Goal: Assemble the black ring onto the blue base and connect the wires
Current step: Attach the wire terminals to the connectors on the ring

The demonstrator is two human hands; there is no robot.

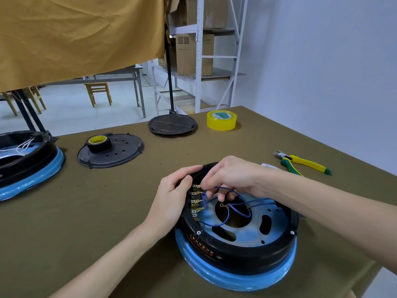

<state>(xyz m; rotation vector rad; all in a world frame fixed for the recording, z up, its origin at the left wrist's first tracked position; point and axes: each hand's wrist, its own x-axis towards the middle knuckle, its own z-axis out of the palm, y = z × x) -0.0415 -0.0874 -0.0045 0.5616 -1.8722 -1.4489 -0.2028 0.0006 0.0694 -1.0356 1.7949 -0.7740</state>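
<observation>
A black ring (pixel 242 252) sits on the blue base (pixel 234 276) near the table's front. Inside the ring's left wall is a column of brass terminals (pixel 196 201). Several blue wires (pixel 238 208) loop across the blue inner plate. My left hand (pixel 171 196) grips the ring's left rim beside the terminals, thumb over the top. My right hand (pixel 229 177) reaches in from the right and pinches a blue wire's end at the top terminal.
A second black-and-blue unit (pixel 28 162) stands at the left edge. Two black cover plates (pixel 120 153) (pixel 172 124) lie behind, one bearing a roll of black tape (pixel 98 143). Yellow tape (pixel 221 120) and green-yellow cutters (pixel 300 161) lie to the right.
</observation>
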